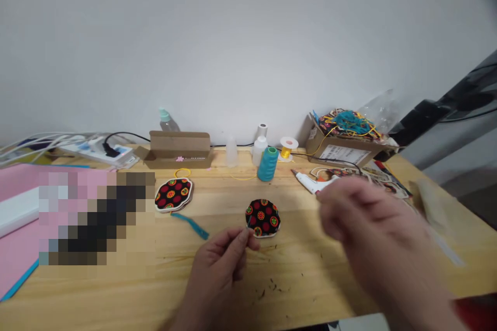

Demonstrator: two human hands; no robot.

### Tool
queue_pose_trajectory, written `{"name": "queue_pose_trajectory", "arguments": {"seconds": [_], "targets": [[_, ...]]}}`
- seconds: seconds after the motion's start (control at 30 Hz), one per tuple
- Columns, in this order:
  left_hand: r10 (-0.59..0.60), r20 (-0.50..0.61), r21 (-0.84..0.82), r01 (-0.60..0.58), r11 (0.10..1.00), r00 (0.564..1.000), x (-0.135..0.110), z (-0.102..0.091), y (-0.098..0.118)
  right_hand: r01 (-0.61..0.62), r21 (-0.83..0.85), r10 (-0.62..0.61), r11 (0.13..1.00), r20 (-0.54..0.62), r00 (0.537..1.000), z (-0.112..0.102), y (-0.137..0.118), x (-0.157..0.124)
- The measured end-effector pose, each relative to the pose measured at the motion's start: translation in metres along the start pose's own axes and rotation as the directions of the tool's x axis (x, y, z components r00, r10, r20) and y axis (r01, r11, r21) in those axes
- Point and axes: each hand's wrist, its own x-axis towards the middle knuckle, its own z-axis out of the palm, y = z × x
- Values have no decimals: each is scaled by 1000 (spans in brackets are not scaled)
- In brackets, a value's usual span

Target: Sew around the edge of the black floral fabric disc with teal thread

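Note:
My left hand (227,258) is closed in a pinch, with a short thin teal strand, seemingly thread, showing above the fingertips. Just behind these fingers is a black fabric piece (263,217) with red and orange flower patterns and a pale edge; whether the fingers touch it, I cannot tell. My right hand (368,227) is raised to the right, blurred, with its fingers drawn together; what they hold is not visible. A stack of similar patterned pieces (173,194) with a yellow loop lies left, near a teal tassel (192,226).
Behind the hands stand a teal thread cone (267,164), a white bottle (259,151) and a yellow thread spool (286,151). A glue gun (308,181) lies by my right hand. An open cardboard box (178,150) and a filled carton (341,150) stand along the wall.

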Motion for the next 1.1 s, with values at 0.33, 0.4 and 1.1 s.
{"name": "queue_pose_trajectory", "arguments": {"seconds": [0.33,0.4,1.1], "targets": [[-7,-16,3,7,1000,1000,-3,8,-7,-441,267,409,857,170,897,57,66,-36],[1,-15,-10,-1,1000,1000,-3,9,-9,-414,230,386,881,159,909,56,67,-38],[-49,2,-80,49,996,999,-2,15,-11,-126,-35,129,991,102,986,62,78,-52]]}}
